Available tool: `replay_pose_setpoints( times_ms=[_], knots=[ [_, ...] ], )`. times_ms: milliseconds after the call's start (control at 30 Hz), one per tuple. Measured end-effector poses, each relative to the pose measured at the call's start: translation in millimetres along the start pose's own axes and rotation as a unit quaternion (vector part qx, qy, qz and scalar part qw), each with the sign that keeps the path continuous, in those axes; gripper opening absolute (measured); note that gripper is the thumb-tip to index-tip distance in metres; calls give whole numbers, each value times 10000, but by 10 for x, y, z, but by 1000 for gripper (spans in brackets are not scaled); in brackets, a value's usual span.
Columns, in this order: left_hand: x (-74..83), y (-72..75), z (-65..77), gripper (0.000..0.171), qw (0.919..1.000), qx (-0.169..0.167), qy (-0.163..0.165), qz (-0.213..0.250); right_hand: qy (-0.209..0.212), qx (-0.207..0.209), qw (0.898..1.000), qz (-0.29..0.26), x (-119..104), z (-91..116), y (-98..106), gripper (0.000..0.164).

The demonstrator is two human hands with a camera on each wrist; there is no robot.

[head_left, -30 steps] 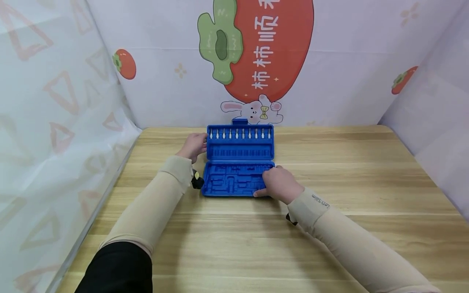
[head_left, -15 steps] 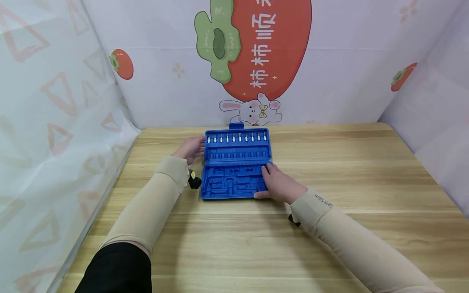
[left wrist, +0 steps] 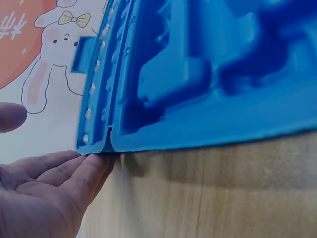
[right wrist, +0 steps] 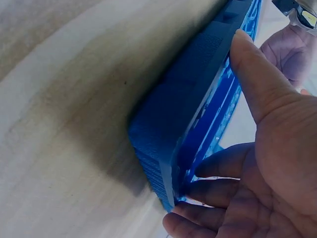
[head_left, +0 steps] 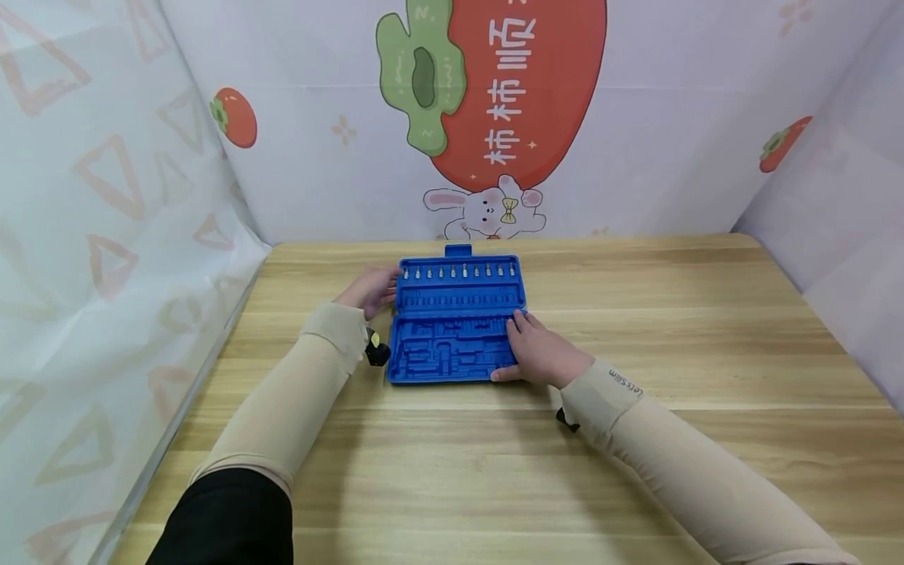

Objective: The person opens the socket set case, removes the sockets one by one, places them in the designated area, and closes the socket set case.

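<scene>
An unfolded blue plastic bit case [head_left: 452, 345] lies on the table, its moulded tray half nearest the person. Its back half, the lid [head_left: 459, 297], holds a row of small silver screwdriver bits [head_left: 464, 271]. My left hand [head_left: 370, 292] is at the lid's left side. In the left wrist view, its nearly straight fingers [left wrist: 81, 173] touch the edge by the hinge, thumb apart. My right hand [head_left: 544, 353] holds the tray half's front right corner. In the right wrist view, its thumb [right wrist: 255, 74] lies on the front rim and the fingers reach the right side.
The wooden table [head_left: 452, 471] stretches to both sides and in front of the case. Behind it stands a white printed backdrop [head_left: 304, 173], and a white sheet [head_left: 106, 275] hangs along the left edge.
The lid has tipped back and now lies lower and flatter than a second ago. My left hand has come down slightly with it; the right hand stays at the front right corner.
</scene>
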State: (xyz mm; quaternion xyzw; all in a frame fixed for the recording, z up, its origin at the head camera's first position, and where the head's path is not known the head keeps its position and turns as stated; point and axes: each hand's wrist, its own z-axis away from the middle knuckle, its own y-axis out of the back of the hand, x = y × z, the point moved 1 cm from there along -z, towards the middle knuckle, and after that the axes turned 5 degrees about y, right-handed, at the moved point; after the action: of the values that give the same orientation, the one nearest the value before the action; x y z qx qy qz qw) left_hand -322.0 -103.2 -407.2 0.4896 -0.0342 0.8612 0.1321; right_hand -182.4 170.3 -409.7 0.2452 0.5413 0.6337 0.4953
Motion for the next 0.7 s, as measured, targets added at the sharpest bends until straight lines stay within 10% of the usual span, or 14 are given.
replay_pose_setpoints(
  times_ms=[200,300,500,700],
  knots=[
    [-33,-9,94,61,9964,-68,-165,-834,38,-85,9995,298,-13,-34,29,98],
    [-66,-51,157,63,9766,-50,-478,-2094,16,-116,9993,345,-18,-31,34,97],
    [-218,-172,408,82,8838,-513,-1115,-4514,60,-95,9991,397,-19,-37,39,95],
    [-437,-279,638,104,7963,-940,-1364,-5818,102,-36,9991,417,-3,-45,19,93]
  ],
)
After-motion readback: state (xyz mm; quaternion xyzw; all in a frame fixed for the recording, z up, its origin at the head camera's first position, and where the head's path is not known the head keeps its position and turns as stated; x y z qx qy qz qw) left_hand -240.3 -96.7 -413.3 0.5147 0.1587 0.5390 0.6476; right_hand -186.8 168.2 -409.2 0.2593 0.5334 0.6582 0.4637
